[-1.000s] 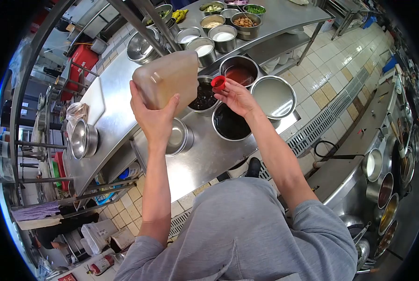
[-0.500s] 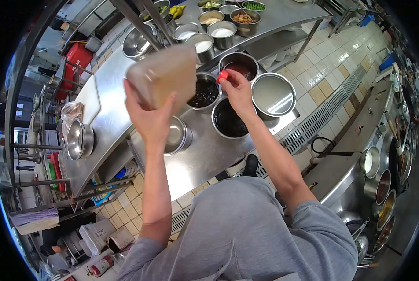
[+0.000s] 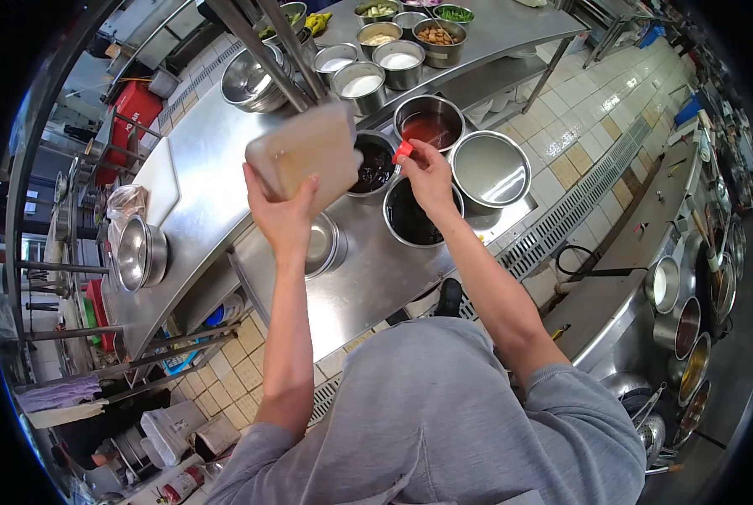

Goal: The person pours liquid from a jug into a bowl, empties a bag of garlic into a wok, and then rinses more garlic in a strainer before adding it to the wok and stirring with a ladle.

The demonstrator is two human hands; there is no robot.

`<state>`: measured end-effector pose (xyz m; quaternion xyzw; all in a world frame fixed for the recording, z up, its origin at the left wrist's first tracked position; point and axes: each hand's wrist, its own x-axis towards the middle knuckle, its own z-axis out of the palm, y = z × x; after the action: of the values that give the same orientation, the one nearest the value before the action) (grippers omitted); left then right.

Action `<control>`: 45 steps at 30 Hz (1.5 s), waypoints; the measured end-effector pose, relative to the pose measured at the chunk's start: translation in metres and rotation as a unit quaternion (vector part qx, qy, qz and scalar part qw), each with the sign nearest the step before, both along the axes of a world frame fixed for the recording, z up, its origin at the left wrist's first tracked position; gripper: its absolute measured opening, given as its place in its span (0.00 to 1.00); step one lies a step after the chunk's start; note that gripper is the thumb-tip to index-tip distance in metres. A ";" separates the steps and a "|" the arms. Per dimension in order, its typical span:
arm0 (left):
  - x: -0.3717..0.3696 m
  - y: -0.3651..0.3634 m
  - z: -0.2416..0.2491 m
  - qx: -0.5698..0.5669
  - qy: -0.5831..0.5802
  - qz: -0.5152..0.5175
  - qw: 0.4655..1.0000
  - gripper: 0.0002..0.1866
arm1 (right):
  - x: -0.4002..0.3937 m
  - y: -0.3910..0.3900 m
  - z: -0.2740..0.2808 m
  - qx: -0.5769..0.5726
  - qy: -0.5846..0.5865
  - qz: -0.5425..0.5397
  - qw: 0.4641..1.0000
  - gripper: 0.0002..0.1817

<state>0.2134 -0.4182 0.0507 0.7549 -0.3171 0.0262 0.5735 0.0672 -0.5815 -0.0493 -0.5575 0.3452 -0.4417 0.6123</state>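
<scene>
My left hand [image 3: 286,217] grips a large translucent plastic jug [image 3: 305,160], tilted over the steel table [image 3: 355,295], its spout end near a pot of dark liquid [image 3: 375,168]. Between the fingers of my right hand [image 3: 429,175] is a small red cap [image 3: 403,151]. That hand is above the rim between a second pot of dark liquid [image 3: 412,217] and a pot of red liquid [image 3: 429,129]. A pot of pale liquid [image 3: 489,168] stands to the right. Beneath my left wrist, a steel container [image 3: 322,244] is partly hidden.
Several steel pots of white powder [image 3: 362,86] and chopped food [image 3: 440,35] stand at the back. Steel bowls [image 3: 141,252] and a white board [image 3: 159,181] lie left. Metal posts [image 3: 263,50] rise near the jug. A stove counter [image 3: 620,295] with pans runs along the right.
My left hand and the jug have moved slightly right, and the jug's mouth end now sits beside the dark pot. My right hand has shifted a little, still with the red cap.
</scene>
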 end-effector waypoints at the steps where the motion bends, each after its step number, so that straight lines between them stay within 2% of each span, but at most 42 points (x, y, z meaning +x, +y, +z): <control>1: 0.013 0.007 -0.025 -0.045 0.021 -0.010 0.999 0.54 | 0.004 -0.003 -0.012 -0.012 0.006 -0.003 1.000 0.23; 2: 0.020 0.010 -0.026 -0.049 0.019 -0.017 0.998 0.54 | 0.004 -0.007 -0.007 -0.017 0.004 -0.010 1.000 0.23; 4: 0.027 0.027 -0.031 -0.142 0.270 0.040 0.952 0.50 | 0.000 -0.001 -0.004 0.010 -0.023 0.003 1.000 0.22; 5: 0.035 0.030 -0.035 -0.174 0.309 0.049 0.934 0.44 | 0.001 -0.001 0.000 0.021 -0.029 0.030 0.999 0.23; 6: 0.041 0.032 -0.036 -0.177 0.308 0.047 0.933 0.44 | 0.004 -0.002 0.003 0.017 -0.030 0.029 0.999 0.23; 8: 0.051 0.041 -0.039 -0.208 0.418 -0.009 0.884 0.39 | 0.011 -0.002 0.010 0.072 -0.023 0.121 0.990 0.25; 9: 0.052 0.044 -0.037 -0.210 0.417 -0.013 0.884 0.39 | 0.016 -0.001 0.013 0.091 -0.041 0.141 0.985 0.24; 11: 0.050 0.049 -0.036 -0.221 0.506 -0.064 0.831 0.35 | 0.025 -0.001 0.019 0.100 -0.054 0.166 0.979 0.23; 14: 0.050 0.055 -0.031 -0.209 0.531 -0.085 0.817 0.35 | 0.025 0.002 0.037 0.132 -0.091 0.217 0.963 0.23; 16: 0.052 0.056 -0.024 -0.202 0.535 -0.102 0.814 0.35 | 0.013 0.001 0.046 0.121 -0.098 0.301 0.941 0.25; 18: 0.055 0.056 -0.024 -0.180 0.535 -0.104 0.819 0.34 | -0.003 0.002 0.059 0.114 -0.107 0.305 0.939 0.24; 20: 0.055 0.051 -0.020 -0.157 0.542 -0.099 0.820 0.31 | -0.023 0.002 0.067 0.017 -0.067 0.286 0.956 0.22; 22: 0.048 0.043 -0.001 -0.115 0.584 -0.148 0.790 0.30 | -0.051 0.003 0.077 0.001 -0.081 0.298 0.951 0.21; 24: 0.033 0.026 0.013 -0.097 0.568 -0.188 0.795 0.31 | -0.090 0.009 0.107 -0.116 -0.005 0.240 0.964 0.21; 26: 0.013 0.004 0.031 -0.066 0.565 -0.194 0.799 0.31 | -0.120 0.009 0.110 -0.072 -0.048 0.222 0.971 0.22; 28: -0.004 -0.018 0.036 -0.057 0.565 -0.229 0.791 0.32 | -0.152 0.010 0.120 -0.083 -0.050 0.188 0.977 0.23; 29: -0.014 -0.030 0.038 -0.055 0.561 -0.238 0.791 0.33 | -0.172 0.007 0.129 -0.126 -0.004 0.177 0.976 0.24; 30: -0.027 -0.044 0.043 -0.054 0.559 -0.248 0.789 0.33 | -0.188 0.006 0.133 -0.116 -0.013 0.161 0.980 0.24; 32: -0.060 -0.072 0.049 -0.022 0.565 -0.278 0.776 0.34 | -0.224 -0.010 0.137 -0.232 0.018 0.111 0.966 0.24; 34: -0.095 -0.104 0.051 -0.012 0.562 -0.299 0.771 0.34 | -0.260 -0.032 0.138 -0.237 0.010 0.094 0.967 0.23; 36: -0.132 -0.138 0.047 -0.007 0.557 -0.315 0.769 0.34 | -0.302 -0.062 0.141 -0.151 0.063 0.096 0.982 0.22; 38: -0.167 -0.178 0.036 -0.012 0.537 -0.337 0.774 0.34 | -0.343 -0.096 0.139 -0.176 0.061 0.059 0.981 0.19; 40: -0.211 -0.216 0.036 -0.007 0.516 -0.344 0.785 0.34 | -0.384 -0.123 0.144 -0.095 0.120 0.050 0.987 0.18; 42: -0.244 -0.253 0.026 0.001 0.537 -0.376 0.755 0.35 | -0.422 -0.142 0.148 -0.069 0.133 0.020 0.989 0.20; 44: -0.279 -0.283 0.021 0.013 0.543 -0.399 0.739 0.35 | -0.455 -0.160 0.151 -0.059 0.292 -0.029 0.954 0.22; 45: -0.293 -0.297 0.016 0.036 0.540 -0.423 0.727 0.34 | -0.468 -0.166 0.146 -0.088 0.313 -0.063 0.943 0.24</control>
<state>-0.0796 -0.7151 0.0671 0.4495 -0.2404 -0.6428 0.5718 -0.4012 -0.7471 0.0962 -0.6966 0.5136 -0.3111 0.3927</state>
